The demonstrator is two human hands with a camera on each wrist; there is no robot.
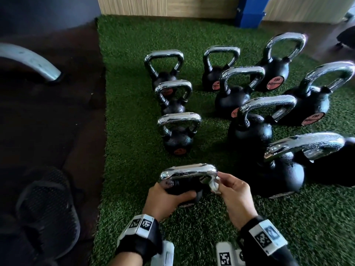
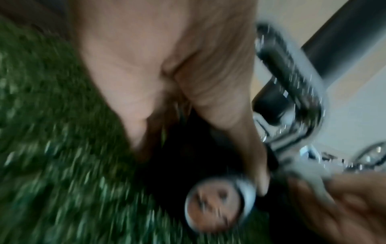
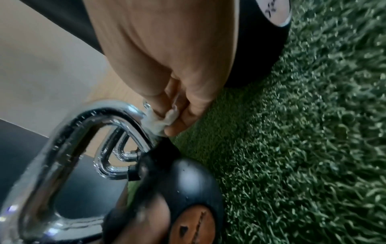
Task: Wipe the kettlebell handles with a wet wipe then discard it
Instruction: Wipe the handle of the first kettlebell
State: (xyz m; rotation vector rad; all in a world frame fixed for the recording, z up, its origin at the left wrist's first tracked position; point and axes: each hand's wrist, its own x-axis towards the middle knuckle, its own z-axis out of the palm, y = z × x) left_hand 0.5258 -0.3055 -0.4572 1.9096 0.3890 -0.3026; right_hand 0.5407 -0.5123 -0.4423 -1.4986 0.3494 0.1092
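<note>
A small black kettlebell with a chrome handle [image 1: 189,170] stands nearest me on the green turf. My left hand [image 1: 171,197] grips its black body [image 2: 188,158], fingers curled round it. My right hand [image 1: 233,191] pinches a crumpled white wet wipe [image 1: 214,186] against the right leg of that handle. In the right wrist view the wipe [image 3: 163,119] sits bunched between thumb and fingers on the chrome handle [image 3: 62,148]. Several more kettlebells with chrome handles stand in rows beyond, such as one [image 1: 178,131] just behind.
Larger kettlebells [image 1: 284,166] crowd the right side close to my right hand. Dark rubber flooring [image 1: 53,121] lies left of the turf [image 1: 134,131], with a grey metal bar [image 1: 28,58] and a dark shoe [image 1: 48,208]. A blue box [image 1: 249,14] stands by the far wooden wall.
</note>
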